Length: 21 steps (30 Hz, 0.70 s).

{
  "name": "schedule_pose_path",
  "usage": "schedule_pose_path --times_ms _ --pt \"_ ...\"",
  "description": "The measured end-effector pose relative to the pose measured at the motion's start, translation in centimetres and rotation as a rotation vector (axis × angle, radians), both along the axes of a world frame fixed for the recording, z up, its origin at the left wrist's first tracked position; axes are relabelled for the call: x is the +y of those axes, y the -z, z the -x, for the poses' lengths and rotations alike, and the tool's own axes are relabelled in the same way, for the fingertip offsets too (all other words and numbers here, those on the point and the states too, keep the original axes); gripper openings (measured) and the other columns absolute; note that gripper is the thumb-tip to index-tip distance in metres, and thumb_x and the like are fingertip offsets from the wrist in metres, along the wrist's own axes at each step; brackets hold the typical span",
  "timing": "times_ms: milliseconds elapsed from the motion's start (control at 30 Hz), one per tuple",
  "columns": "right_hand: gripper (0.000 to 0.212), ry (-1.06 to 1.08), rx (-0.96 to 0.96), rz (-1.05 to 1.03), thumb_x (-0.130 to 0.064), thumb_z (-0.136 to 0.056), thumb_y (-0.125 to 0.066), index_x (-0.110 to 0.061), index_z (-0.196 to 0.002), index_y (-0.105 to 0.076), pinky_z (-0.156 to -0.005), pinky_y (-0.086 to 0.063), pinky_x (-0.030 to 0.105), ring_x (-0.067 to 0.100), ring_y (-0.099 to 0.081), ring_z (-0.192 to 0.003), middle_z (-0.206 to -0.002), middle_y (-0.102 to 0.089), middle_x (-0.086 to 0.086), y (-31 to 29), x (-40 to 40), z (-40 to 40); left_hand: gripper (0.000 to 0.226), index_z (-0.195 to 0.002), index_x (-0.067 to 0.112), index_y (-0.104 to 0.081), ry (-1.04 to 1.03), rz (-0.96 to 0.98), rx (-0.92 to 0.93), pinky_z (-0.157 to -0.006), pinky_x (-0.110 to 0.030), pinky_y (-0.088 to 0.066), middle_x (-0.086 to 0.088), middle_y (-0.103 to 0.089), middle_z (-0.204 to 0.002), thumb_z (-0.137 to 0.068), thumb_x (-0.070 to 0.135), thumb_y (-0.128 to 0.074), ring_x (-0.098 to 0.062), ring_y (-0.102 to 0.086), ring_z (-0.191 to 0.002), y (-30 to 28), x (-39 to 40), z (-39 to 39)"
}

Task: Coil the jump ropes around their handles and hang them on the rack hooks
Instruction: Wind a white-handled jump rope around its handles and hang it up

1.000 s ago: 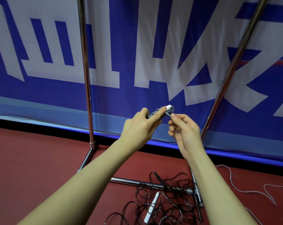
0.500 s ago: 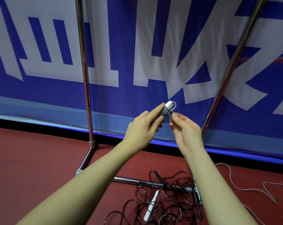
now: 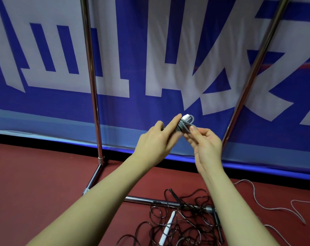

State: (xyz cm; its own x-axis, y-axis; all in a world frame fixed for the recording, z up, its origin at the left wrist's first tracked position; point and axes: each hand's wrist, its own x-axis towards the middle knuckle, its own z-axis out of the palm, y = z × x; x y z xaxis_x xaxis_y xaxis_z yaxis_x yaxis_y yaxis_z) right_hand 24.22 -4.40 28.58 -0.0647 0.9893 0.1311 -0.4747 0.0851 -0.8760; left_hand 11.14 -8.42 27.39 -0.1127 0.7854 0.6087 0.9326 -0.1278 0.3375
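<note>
A grey jump rope coiled tightly round its white-capped handles (image 3: 183, 123) is held up in front of the blue banner. My left hand (image 3: 157, 142) grips the bundle, index finger stretched along it toward the white cap. My right hand (image 3: 204, 142) pinches a loop of the grey rope just right of the bundle. The rack's left upright (image 3: 92, 82) and slanted right upright (image 3: 252, 71) frame my hands. No hooks are in view.
On the red floor below lies a tangle of black rope (image 3: 182, 222) with a white handle (image 3: 167, 228), draped over the rack's base bar (image 3: 141, 199). A loose grey rope (image 3: 275, 208) trails at the right. The blue and white banner (image 3: 150, 59) stands behind.
Both hands rose slightly with the bundle. My right hand has drawn the grey rope loop round the end near the white cap.
</note>
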Motion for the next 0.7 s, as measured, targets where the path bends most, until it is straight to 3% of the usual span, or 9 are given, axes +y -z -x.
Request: schedule_pose_path --times_ms 100,200,267,400,467,600,700 --pt "0.012 -0.008 -0.001 0.007 -0.002 -0.089 -0.062 -0.003 -0.079 -0.056 -0.069 -0.055 0.022 0.012 -0.069 -0.07 -0.082 -0.067 0.01 0.2 -0.1 -0.1 0.08 -0.151 0.035 -0.021 0.015 0.039 0.034 -0.054 -0.032 -0.042 0.0 -0.037 -0.095 -0.085 0.055 -0.062 -0.017 -0.041 -0.067 0.0 -0.3 0.6" --pt "0.014 -0.028 0.026 0.018 -0.001 -0.09 -0.061 -0.004 -0.078 -0.055 -0.068 -0.055 0.021 0.014 -0.07 -0.073 -0.082 -0.068 0.01 0.3 -0.2 0.1 0.072 -0.151 0.038 -0.021 0.004 0.061 -0.006 -0.058 -0.03 -0.04 0.001 -0.035 -0.098 -0.09 0.05 -0.058 -0.02 -0.043 -0.068 -0.4 -0.4 0.5" --pt "0.015 -0.043 0.057 0.029 0.0 -0.09 -0.061 -0.004 -0.077 -0.055 -0.068 -0.055 0.021 0.015 -0.07 -0.071 -0.081 -0.068 0.009 0.2 -0.2 0.1 0.066 -0.149 0.043 -0.024 0.059 0.077 -0.136 -0.06 -0.031 -0.042 0.002 -0.038 -0.094 -0.092 0.05 -0.056 -0.02 -0.048 -0.07 -0.4 -0.1 0.5" --pt "0.016 -0.055 0.085 0.027 0.002 -0.089 -0.06 -0.005 -0.075 -0.055 -0.067 -0.054 0.019 0.013 -0.068 -0.069 -0.08 -0.069 0.009 -0.1 0.0 -0.3 0.056 -0.144 0.043 -0.038 0.374 0.146 -0.596 -0.07 -0.031 -0.056 -0.003 -0.055 -0.093 -0.094 0.032 -0.061 -0.009 -0.062 -0.066 -1.0 -0.3 0.7" --pt "0.015 -0.067 0.059 0.008 0.002 -0.089 -0.06 -0.005 -0.076 -0.055 -0.066 -0.054 0.018 0.013 -0.068 -0.07 -0.079 -0.07 0.008 -0.2 0.0 -0.4 0.053 -0.143 0.04 -0.041 0.447 0.169 -0.671 -0.068 -0.028 -0.055 -0.003 -0.059 -0.092 -0.095 0.026 -0.059 -0.007 -0.06 -0.062 -1.2 -0.6 0.8" --pt "0.012 -0.085 0.037 -0.022 0.001 -0.09 -0.059 -0.004 -0.08 -0.055 -0.067 -0.055 0.021 0.015 -0.07 -0.075 -0.083 -0.07 0.01 -0.4 -0.2 -0.4 0.058 -0.139 0.065 -0.018 0.291 0.162 -0.373 -0.074 -0.037 -0.053 0.002 -0.045 -0.095 -0.092 0.051 -0.048 -0.014 -0.06 -0.072 -1.1 -0.7 1.2" --pt "0.011 -0.086 0.039 -0.031 0.0 -0.092 -0.057 -0.004 -0.082 -0.054 -0.067 -0.056 0.023 0.017 -0.071 -0.078 -0.088 -0.07 0.013 -0.4 -0.2 -0.2 0.059 -0.14 0.064 -0.003 0.069 0.145 -0.049 -0.059 -0.03 -0.041 0.005 -0.034 -0.097 -0.096 0.052 -0.041 -0.011 -0.044 -0.071 -1.5 -0.9 1.1"
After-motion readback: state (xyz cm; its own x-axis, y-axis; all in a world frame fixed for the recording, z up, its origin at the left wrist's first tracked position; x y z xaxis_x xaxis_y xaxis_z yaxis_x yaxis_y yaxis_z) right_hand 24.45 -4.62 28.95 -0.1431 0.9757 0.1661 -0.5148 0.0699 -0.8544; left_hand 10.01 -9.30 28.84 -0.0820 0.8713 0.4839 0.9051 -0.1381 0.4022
